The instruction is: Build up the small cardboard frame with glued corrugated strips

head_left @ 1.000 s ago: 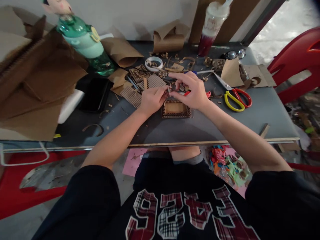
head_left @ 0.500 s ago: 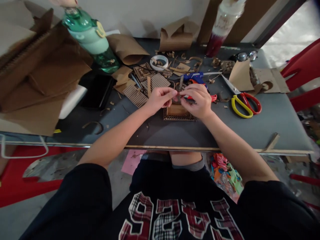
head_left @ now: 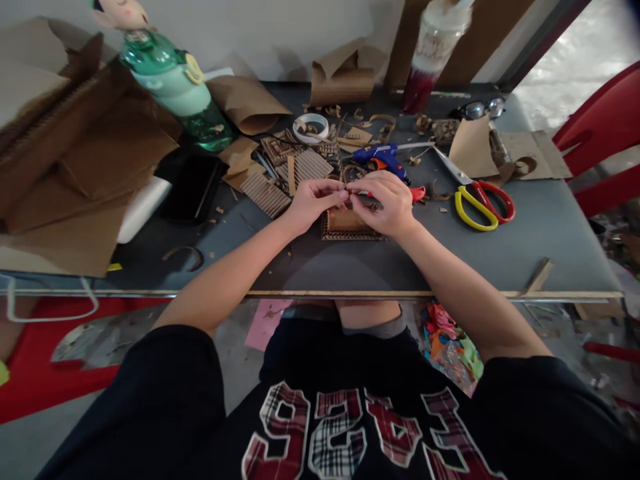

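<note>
My left hand [head_left: 316, 205] and my right hand [head_left: 384, 201] meet above a small cardboard box [head_left: 354, 233] with ridged edges. Between their pinched fingertips is a thin brown cardboard strip [head_left: 343, 170], one end of which sticks up; most of it is hidden by the fingers. Behind the right hand lies a blue glue gun [head_left: 383, 157]. Pieces of corrugated cardboard [head_left: 269, 195] are scattered to the left of the hands.
Scissors with yellow and red handles [head_left: 484, 205] lie to the right. A white tape roll [head_left: 311, 128], a green bottle [head_left: 175, 93], a drink cup [head_left: 433, 57] and glasses [head_left: 483, 109] stand or lie farther back. A black phone [head_left: 193, 189] and brown paper [head_left: 65, 160] are at left.
Both hands remain pinched together over the box, with the fingertips now closer to each other. The thin strip shows more upright between them. The whole view has shifted slightly.
</note>
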### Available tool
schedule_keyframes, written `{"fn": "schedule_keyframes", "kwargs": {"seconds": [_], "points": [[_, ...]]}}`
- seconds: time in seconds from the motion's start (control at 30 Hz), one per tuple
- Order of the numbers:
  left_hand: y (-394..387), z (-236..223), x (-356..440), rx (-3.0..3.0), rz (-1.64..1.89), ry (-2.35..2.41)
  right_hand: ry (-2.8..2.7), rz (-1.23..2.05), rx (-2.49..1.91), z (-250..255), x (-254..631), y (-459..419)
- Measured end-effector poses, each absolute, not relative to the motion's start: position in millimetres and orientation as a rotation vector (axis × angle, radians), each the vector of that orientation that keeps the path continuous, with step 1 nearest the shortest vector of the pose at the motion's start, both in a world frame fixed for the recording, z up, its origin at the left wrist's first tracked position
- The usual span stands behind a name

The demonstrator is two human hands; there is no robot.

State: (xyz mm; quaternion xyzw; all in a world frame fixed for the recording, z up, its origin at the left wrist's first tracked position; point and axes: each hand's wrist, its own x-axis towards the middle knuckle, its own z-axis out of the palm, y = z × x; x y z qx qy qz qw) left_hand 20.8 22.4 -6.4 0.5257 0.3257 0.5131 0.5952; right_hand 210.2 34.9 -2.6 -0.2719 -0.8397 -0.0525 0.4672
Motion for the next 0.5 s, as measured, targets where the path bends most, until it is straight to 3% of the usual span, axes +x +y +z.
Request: {"fn": "schedule_keyframes", "kwargs": {"seconds": [0.5], "points": [[23.6, -11.7, 25.6, 1.25, 1.308, 0.984, -2.034, -0.104, -0.719, -11.8, 206.1, 37.5]]}}
